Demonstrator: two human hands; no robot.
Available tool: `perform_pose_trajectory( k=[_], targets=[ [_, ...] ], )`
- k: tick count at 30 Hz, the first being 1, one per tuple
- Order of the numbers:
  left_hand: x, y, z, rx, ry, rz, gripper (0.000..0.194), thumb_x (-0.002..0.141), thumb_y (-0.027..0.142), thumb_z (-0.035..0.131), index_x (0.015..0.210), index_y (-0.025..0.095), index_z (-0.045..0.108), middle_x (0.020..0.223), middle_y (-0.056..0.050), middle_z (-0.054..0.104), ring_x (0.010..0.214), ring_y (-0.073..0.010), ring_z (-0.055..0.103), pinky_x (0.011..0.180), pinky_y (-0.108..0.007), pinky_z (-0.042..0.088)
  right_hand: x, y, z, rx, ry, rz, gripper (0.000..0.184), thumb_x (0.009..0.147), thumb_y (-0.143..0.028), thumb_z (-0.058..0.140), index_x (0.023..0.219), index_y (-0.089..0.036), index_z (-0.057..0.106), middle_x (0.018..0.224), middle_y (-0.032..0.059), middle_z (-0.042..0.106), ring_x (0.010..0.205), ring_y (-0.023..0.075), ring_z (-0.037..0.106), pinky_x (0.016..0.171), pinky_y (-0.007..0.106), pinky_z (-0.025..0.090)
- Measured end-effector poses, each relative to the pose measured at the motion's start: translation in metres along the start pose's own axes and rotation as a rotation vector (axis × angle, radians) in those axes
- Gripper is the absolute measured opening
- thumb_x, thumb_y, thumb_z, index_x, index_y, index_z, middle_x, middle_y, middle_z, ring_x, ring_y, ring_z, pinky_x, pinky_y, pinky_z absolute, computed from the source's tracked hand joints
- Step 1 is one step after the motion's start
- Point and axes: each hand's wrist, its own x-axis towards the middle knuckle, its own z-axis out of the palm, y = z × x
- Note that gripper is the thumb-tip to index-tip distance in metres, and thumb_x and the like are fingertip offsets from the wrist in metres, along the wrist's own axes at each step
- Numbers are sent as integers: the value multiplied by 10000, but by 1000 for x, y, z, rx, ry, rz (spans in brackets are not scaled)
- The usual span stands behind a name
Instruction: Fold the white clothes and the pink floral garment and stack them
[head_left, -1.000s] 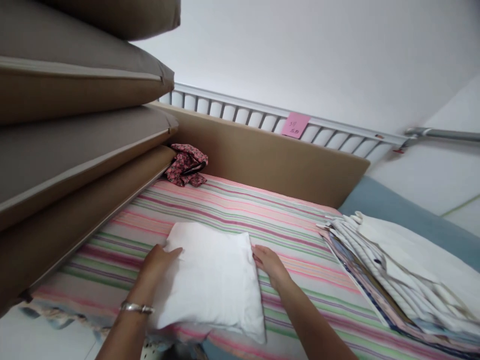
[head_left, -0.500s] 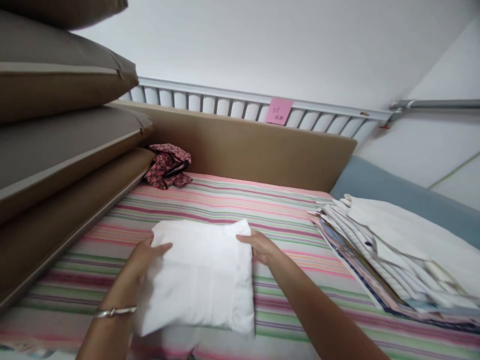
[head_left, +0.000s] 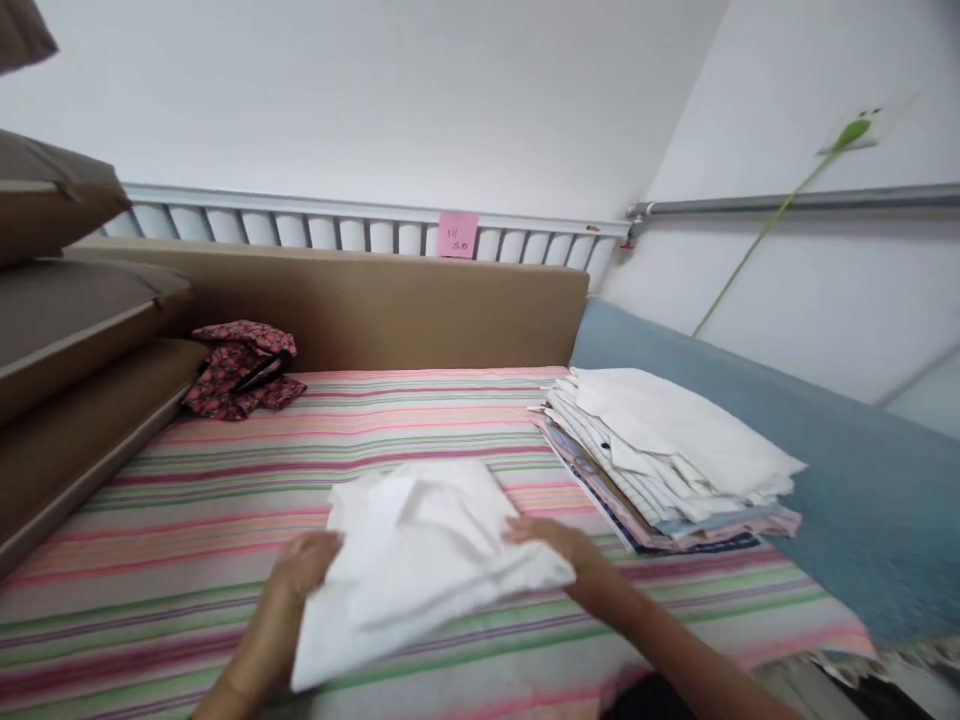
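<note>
A folded white shirt [head_left: 420, 550] is between my hands above the striped cover [head_left: 390, 410], its near edge tilted and some of its folds loose. My left hand [head_left: 311, 565] is closed on its left edge, thumb on top. At the right edge, my right hand [head_left: 544, 540] pinches the cloth, with part of the shirt's near corner lying over the wrist side. Both hands are somewhat blurred. To the right lies a stack of folded clothes [head_left: 652, 430], white on top with striped, pink and dark blue layers below, apart from my right hand.
A crumpled red floral cloth [head_left: 240, 370] lies at the back left beside stacked brown cushions [head_left: 82, 310]. Behind stand a brown board [head_left: 420, 310] and a white radiator [head_left: 337, 232] with a pink note [head_left: 457, 234]. A blue padded side [head_left: 847, 460] borders the right.
The view has turned right. The white shirt, flat and squared before, is now tilted and rumpled, its right side swung toward me. Both hands still hold its edges.
</note>
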Motion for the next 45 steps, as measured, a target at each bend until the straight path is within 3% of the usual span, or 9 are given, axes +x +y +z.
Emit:
perform_pose_trajectory(
  k=[5, 10, 14, 18, 22, 28, 34, 42, 45],
  targets=[
    [-42, -41, -2, 286, -390, 56, 306, 748, 264, 465, 883, 361, 721, 1088, -1, 682, 1164, -291, 523, 1026, -501, 354, -49, 60, 32, -50, -86, -7, 263, 796, -265, 479, 844, -321, 732, 1157, -11, 642, 1195, 224, 501, 1046, 426, 323],
    [-44, -22, -24, 187, -106, -176, 244, 709, 326, 512, 835, 243, 704, 959, -68, 717, 967, -271, 632, 935, -431, 456, -38, 59, 12, 154, 61, 57, 300, 774, -247, 439, 842, -245, 731, 971, 45, 714, 965, 229, 634, 919, 411, 448],
    [-36, 3, 5, 88, 77, -356, 351, 677, 381, 522, 918, 149, 627, 905, -117, 707, 860, -242, 658, 829, -370, 514, -15, 43, 9, 144, 242, 13, 327, 814, -299, 435, 987, -209, 698, 1073, 69, 681, 1043, 233, 596, 968, 416, 414],
    [-20, 15, 41, 207, 137, -348, 461, 721, 342, 489, 1079, 63, 567, 1061, -193, 650, 938, -249, 627, 867, -377, 484, 10, 18, 27, -95, 149, -150, 389, 857, -358, 452, 1198, -234, 592, 1321, 62, 527, 1271, 219, 410, 1085, 433, 261],
    [6, 20, 54, 301, 144, -316, 465, 749, 290, 494, 1157, 71, 539, 1200, -195, 583, 1037, -264, 577, 932, -397, 432, 24, 13, 51, -257, 14, -171, 486, 861, -404, 477, 1328, -269, 455, 1463, 51, 330, 1372, 221, 221, 1121, 465, 135],
    [49, 17, 53, 400, 79, -278, 401, 766, 158, 418, 1134, 120, 574, 1222, -125, 591, 1151, -193, 511, 1004, -309, 351, 32, 38, 78, -281, 3, 18, 430, 854, -385, 487, 1257, -244, 541, 1440, 85, 365, 1369, 263, 222, 1107, 498, 108],
    [79, 7, 43, 462, 91, -443, 298, 773, 267, 441, 903, 93, 646, 883, -146, 687, 840, -236, 623, 739, -323, 450, 48, 36, 76, -240, -33, 72, 394, 832, -332, 502, 1198, -217, 591, 1399, 103, 427, 1344, 281, 282, 1088, 501, 162],
    [53, 37, 59, 408, -58, -370, 352, 685, 461, 614, 839, 150, 670, 755, -58, 672, 741, -215, 591, 664, -291, 421, 59, 40, 68, -235, 21, 77, 360, 811, -226, 499, 1148, -193, 621, 1310, 121, 527, 1269, 292, 407, 1055, 500, 278],
    [21, 51, 69, 576, 1, -88, 220, 741, 354, 601, 880, 196, 669, 841, -88, 665, 859, -248, 574, 839, -377, 387, 55, 30, 67, -194, 183, -21, 350, 827, -191, 459, 1135, -199, 622, 1267, 120, 559, 1192, 279, 483, 1017, 481, 351]
  ],
)
